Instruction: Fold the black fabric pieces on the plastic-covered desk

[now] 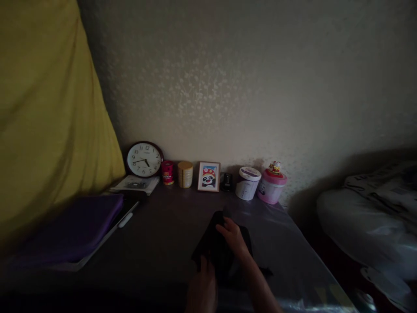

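Observation:
A dark, flat cloth-like thing (218, 250) lies on the dark table (156, 243) in front of me; the dim light hides what it is. My right hand (233, 237) rests on top of it with fingers stretched forward and flat. My left hand (203, 287) touches its near left edge, fingers extended, mostly in shadow.
Along the wall stand a round clock (144, 159), a red tin (167, 172), a tan jar (185, 174), a framed panda picture (209, 176), a white tub (248, 183) and a pink container (272, 185). A purple folder (74, 226) lies left; yellow fabric (45, 121) hangs beside it; bags (368, 217) lie right.

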A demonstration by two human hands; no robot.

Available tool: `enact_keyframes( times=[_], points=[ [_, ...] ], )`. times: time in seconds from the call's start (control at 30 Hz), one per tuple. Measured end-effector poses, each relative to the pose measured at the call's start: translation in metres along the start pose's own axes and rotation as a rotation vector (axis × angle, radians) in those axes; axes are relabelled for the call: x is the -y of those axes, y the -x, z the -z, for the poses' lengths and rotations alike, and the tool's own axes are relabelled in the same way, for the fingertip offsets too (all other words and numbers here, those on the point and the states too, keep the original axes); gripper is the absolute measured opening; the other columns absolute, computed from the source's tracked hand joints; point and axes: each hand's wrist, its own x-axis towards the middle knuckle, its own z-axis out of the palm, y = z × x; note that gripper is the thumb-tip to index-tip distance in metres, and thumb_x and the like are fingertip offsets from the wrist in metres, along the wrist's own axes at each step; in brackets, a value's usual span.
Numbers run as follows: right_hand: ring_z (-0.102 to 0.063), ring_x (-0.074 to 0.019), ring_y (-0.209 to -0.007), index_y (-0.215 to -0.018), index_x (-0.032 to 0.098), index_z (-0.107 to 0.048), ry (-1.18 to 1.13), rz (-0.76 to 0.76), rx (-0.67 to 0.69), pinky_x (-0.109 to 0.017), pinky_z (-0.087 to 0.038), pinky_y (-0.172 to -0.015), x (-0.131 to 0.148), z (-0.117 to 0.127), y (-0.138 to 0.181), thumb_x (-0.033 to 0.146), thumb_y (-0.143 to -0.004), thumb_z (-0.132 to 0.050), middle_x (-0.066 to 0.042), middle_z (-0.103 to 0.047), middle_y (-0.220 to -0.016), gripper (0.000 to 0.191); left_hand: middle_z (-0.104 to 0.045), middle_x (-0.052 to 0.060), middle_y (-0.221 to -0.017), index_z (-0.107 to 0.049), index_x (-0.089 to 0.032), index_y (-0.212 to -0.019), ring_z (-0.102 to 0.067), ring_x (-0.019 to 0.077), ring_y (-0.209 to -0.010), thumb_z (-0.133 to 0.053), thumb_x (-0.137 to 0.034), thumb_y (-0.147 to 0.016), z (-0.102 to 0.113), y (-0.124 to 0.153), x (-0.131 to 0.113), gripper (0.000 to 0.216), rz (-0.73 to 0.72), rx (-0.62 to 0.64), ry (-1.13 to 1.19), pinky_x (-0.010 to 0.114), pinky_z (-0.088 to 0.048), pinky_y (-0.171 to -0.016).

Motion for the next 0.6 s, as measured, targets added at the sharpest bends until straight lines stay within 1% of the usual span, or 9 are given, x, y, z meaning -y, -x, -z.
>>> enact_keyframes(
  times=[0.07, 0.17, 0.3, 0.37, 0.43, 0.5, 0.57, 0.6],
  points=[
    [-0.061, -0.0255, -0.098, -0.109, 0.014, -0.061, 0.052, -0.014, 0.045, -0.034, -0.048, -0.079, -0.001, -0.011, -0.003, 0.035, -0.065, -0.063, -0.012, -0.067, -0.101, 0.048, -0.034, 0.019, -0.139, -0.037, -0.012, -0.132, -0.061, 0.0173, -0.096, -0.030, 0.001, -0.075, 0.005, 0.001, 0.000, 0.058, -0.013, 0.023, 0.003, 0.025, -0.047, -0.080],
    [-0.061, -0.0250, -0.099, -0.113, 0.013, -0.058, 0.111, -0.012, 0.091, -0.033, -0.048, -0.079, -0.003, -0.022, -0.005, 0.033, -0.068, -0.061, -0.013, -0.066, -0.104, 0.049, -0.036, 0.019, -0.138, -0.039, -0.010, -0.130, -0.062, 0.0174, -0.095, -0.030, 0.002, -0.074, 0.002, 0.000, 0.003, 0.058, -0.017, -0.012, 0.008, 0.025, -0.048, -0.080],
    [-0.062, -0.0242, -0.096, -0.114, 0.015, -0.058, 0.215, 0.013, 0.120, -0.032, -0.048, -0.077, -0.008, -0.030, -0.007, 0.032, -0.071, -0.060, -0.012, -0.066, -0.103, 0.046, -0.040, 0.018, -0.136, -0.034, -0.008, -0.133, -0.061, 0.0188, -0.098, -0.029, -0.001, -0.077, -0.018, -0.003, 0.009, 0.057, -0.036, -0.091, 0.036, 0.025, -0.048, -0.079],
    [-0.062, -0.0237, -0.095, -0.114, 0.016, -0.057, 0.272, 0.018, 0.126, -0.032, -0.048, -0.076, -0.010, -0.031, -0.007, 0.031, -0.072, -0.060, -0.011, -0.066, -0.102, 0.045, -0.043, 0.017, -0.134, -0.032, -0.008, -0.134, -0.058, 0.0201, -0.103, -0.031, -0.005, -0.079, -0.028, -0.002, 0.012, 0.055, -0.037, -0.142, 0.057, 0.027, -0.048, -0.083],
    [-0.063, -0.0231, -0.094, -0.114, 0.016, -0.057, 0.323, 0.014, 0.131, -0.031, -0.048, -0.076, -0.010, -0.031, -0.007, 0.031, -0.072, -0.060, -0.011, -0.067, -0.100, 0.045, -0.046, 0.014, -0.132, -0.032, -0.011, -0.134, -0.054, 0.0205, -0.110, -0.034, -0.012, -0.082, -0.033, 0.000, 0.016, 0.052, -0.043, -0.189, 0.084, 0.028, -0.045, -0.089],
    [-0.063, -0.0224, -0.093, -0.115, 0.015, -0.056, 0.367, 0.000, 0.141, -0.030, -0.047, -0.077, -0.008, -0.030, -0.005, 0.030, -0.073, -0.060, -0.011, -0.067, -0.099, 0.045, -0.045, 0.013, -0.134, -0.031, -0.010, -0.135, -0.050, 0.0197, -0.115, -0.036, -0.018, -0.084, -0.029, 0.004, 0.017, 0.051, -0.052, -0.190, 0.117, 0.027, -0.041, -0.094],
    [-0.063, -0.0217, -0.092, -0.114, 0.014, -0.056, 0.403, -0.006, 0.155, -0.029, -0.046, -0.076, -0.003, -0.028, -0.002, 0.029, -0.073, -0.059, -0.010, -0.068, -0.096, 0.044, -0.042, 0.014, -0.136, -0.023, -0.011, -0.138, -0.050, 0.0185, -0.115, -0.038, -0.020, -0.084, -0.017, 0.007, 0.017, 0.056, -0.057, -0.135, 0.150, 0.025, -0.041, -0.093],
    [-0.063, -0.0212, -0.090, -0.114, 0.014, -0.056, 0.414, 0.000, 0.169, -0.029, -0.046, -0.075, 0.000, -0.027, -0.002, 0.028, -0.074, -0.058, -0.009, -0.069, -0.093, 0.043, -0.041, 0.013, -0.136, -0.017, -0.015, -0.140, -0.052, 0.0179, -0.112, -0.041, -0.020, -0.082, -0.010, 0.008, 0.016, 0.063, -0.059, -0.094, 0.162, 0.024, -0.042, -0.090]
  ],
)
